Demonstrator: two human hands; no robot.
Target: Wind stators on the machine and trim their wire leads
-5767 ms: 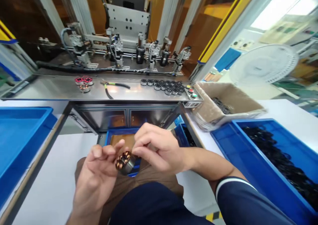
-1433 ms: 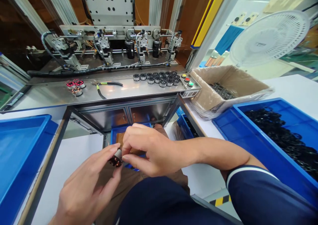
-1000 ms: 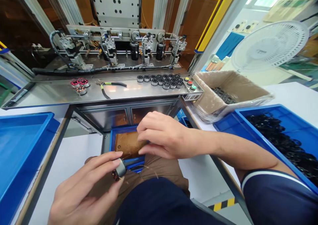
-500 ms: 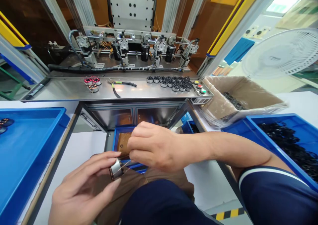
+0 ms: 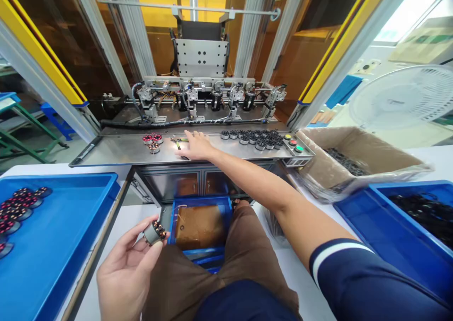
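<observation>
Between the thumb and fingers of my left hand [image 5: 129, 259] is a silver motor part [image 5: 153, 233] with copper windings facing right. My right hand [image 5: 195, 146] is stretched out over the metal ledge [image 5: 132, 153], fingers spread, at the green-handled pliers [image 5: 180, 144]; whether its fingers touch them is hard to tell. Just left of the pliers sits a small group of red and copper wound parts [image 5: 153, 141]. Several black-topped parts [image 5: 258, 138] stand on the ledge to the right of my right hand.
A machine with clamps [image 5: 215, 99] stands behind the ledge, coloured buttons [image 5: 293, 142] at its right. Blue trays lie left [image 5: 71, 222] and right [image 5: 364, 217], beside a lined carton [image 5: 318, 170]. Below is a blue bin [image 5: 201, 224]; a white fan [image 5: 399, 94] stands right.
My right hand has left the part in my left hand and reached forward to the pliers, its fingers now spread. My left hand has kept the part. The view has tilted up and shifted left.
</observation>
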